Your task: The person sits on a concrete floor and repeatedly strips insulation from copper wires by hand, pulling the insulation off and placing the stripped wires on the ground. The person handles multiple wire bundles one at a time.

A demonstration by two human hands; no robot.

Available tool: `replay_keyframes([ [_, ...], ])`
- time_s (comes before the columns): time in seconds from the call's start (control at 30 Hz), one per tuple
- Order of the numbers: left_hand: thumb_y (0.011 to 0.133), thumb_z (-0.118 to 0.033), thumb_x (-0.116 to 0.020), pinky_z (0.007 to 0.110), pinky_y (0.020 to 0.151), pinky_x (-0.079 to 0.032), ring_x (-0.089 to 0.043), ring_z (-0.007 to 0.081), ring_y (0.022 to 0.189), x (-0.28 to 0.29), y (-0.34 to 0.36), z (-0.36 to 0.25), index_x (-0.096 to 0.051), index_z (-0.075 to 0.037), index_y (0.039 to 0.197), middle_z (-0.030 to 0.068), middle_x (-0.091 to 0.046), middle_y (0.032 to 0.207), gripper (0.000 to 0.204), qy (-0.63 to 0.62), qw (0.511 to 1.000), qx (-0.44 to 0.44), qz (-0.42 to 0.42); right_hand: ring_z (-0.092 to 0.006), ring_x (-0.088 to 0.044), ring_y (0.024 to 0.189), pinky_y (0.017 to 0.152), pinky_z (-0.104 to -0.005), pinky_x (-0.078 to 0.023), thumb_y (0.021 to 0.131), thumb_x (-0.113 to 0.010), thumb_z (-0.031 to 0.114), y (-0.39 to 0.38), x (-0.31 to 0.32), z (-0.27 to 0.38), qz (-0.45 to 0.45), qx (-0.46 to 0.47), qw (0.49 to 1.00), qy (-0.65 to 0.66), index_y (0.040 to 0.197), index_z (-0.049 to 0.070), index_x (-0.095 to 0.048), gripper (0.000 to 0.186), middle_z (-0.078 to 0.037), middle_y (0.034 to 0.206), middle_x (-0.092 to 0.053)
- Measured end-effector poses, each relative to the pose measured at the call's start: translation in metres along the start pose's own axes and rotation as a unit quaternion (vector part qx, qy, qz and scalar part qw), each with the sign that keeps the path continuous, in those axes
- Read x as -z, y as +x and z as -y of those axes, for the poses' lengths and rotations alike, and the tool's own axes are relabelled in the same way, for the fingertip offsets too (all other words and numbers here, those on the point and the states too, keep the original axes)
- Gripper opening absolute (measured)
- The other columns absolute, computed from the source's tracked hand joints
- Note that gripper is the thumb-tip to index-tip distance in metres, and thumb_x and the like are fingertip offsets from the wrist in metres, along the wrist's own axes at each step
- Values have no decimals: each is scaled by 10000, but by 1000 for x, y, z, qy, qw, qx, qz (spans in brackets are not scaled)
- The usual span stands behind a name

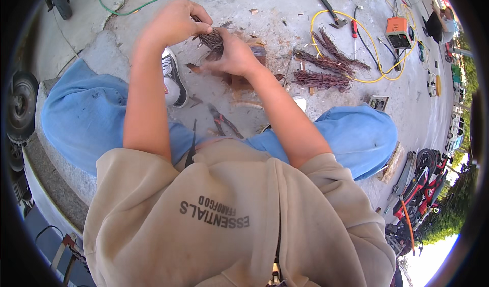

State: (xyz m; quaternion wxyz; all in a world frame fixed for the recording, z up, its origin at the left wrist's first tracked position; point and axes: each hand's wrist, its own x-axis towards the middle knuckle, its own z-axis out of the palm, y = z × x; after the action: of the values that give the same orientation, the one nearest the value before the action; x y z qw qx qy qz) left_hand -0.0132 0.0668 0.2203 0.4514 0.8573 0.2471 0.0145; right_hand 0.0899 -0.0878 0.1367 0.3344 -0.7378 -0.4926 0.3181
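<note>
Over the ground between my feet, both hands work on a small bundle of thin brown wire (212, 41). My left hand (177, 23) pinches its upper end between thumb and fingers. From the other side, my right hand (233, 55) curls its fingers against the bundle, with the thumb lower down; part of this grip is hidden. A brown block (258, 52) stands just beneath and beyond my right hand. Pliers with red-and-black handles (223, 121) lie on the ground nearer to me, between my legs.
Several reddish-brown wire bundles (323, 79) lie to the right. Beyond them are a hammer (333, 16), a red-handled screwdriver (354, 29), a yellow cable (374, 80) and an orange box-shaped device (398, 27). A green hose (147, 7) crosses the far left; a wheel (23, 106) stands at left.
</note>
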Motion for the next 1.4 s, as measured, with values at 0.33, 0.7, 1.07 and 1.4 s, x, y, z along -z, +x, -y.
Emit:
replay_keyframes([
  [0.33, 881, -218, -687, 328, 915, -513, -620, 222, 1109, -83, 33, -17, -387, -74, 1421, 121, -611, 1252, 634, -181, 972, -72, -130, -132, -521, 492, 471, -283, -431, 777, -722, 97, 2, 82, -50, -400, -61, 778, 480, 757, 21, -648, 108, -18, 617, -578],
  [0.7, 882, -228, -648, 333, 901, -471, -633, 232, 1009, -209, 52, 11, -573, -18, 1229, 117, -665, 1059, 413, -83, 983, -58, 151, -78, -487, 546, 489, -267, -405, 673, -736, 115, -37, 115, -94, -494, -147, 817, 258, 684, -14, -593, 194, -34, 664, -609],
  [1.07, 565, -444, -864, 430, 1021, -423, -492, 376, 1243, -206, 67, -39, -162, -55, 1497, 261, -488, 1332, 1230, -26, 986, -158, 44, -156, -511, 521, 505, -311, -432, 807, -703, 105, -42, 119, -96, -333, -138, 799, 481, 760, 20, -628, 123, -37, 634, -557],
  [1.4, 651, -298, -815, 379, 908, -489, -615, 316, 1037, -258, 77, -36, -469, 34, 1270, 211, -595, 1124, 783, -99, 973, -109, -178, -161, -640, 720, 662, -304, -518, 676, -858, 313, -42, 131, -89, -374, -183, 899, 137, 855, -65, -636, 474, -121, 812, -692],
])
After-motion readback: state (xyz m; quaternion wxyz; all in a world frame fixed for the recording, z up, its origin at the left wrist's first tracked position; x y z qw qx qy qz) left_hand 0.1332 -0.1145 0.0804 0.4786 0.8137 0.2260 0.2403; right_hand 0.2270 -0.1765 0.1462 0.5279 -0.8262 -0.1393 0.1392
